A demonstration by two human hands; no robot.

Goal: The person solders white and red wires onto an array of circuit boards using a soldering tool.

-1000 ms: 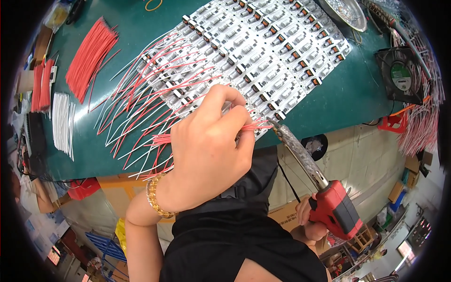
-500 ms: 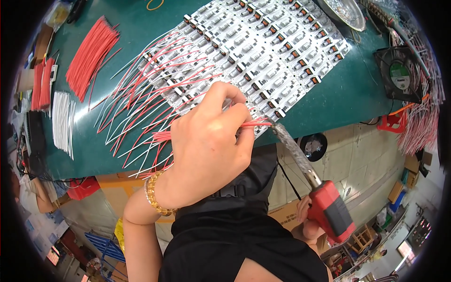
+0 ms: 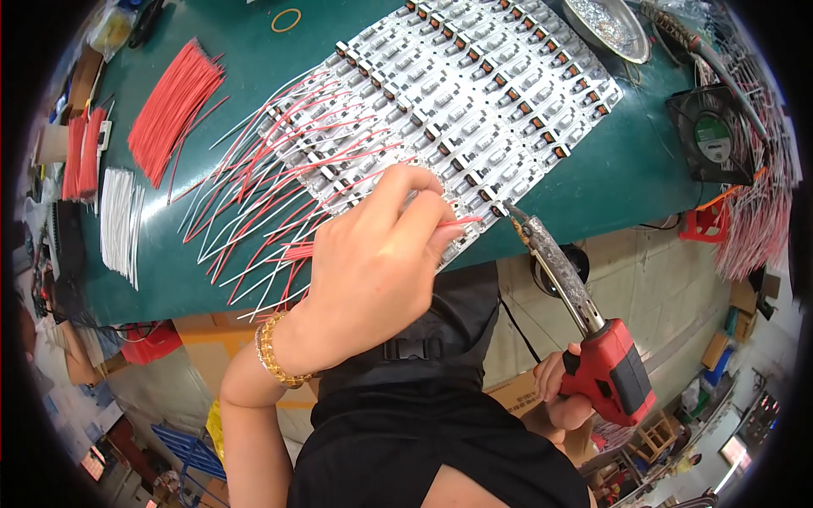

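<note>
While the L hand (image 3: 373, 258) keeps pinching a few red wires (image 3: 460, 223), the R hand (image 3: 561, 400) stays wrapped around a trigger-type soldering iron (image 3: 610, 372). Its tip, by the wire ends a half-sec ago, is now farther R of the L hand, apart from them; can't tell if it's touching the PCB panel (image 3: 527, 179), which lies under/beyond the L hand.

Nothing clearly legible: a green-and-white label (image 3: 713, 137) on the black fan (image 3: 689, 120), small dark marks on a cardboard box (image 3: 513, 393)
</note>
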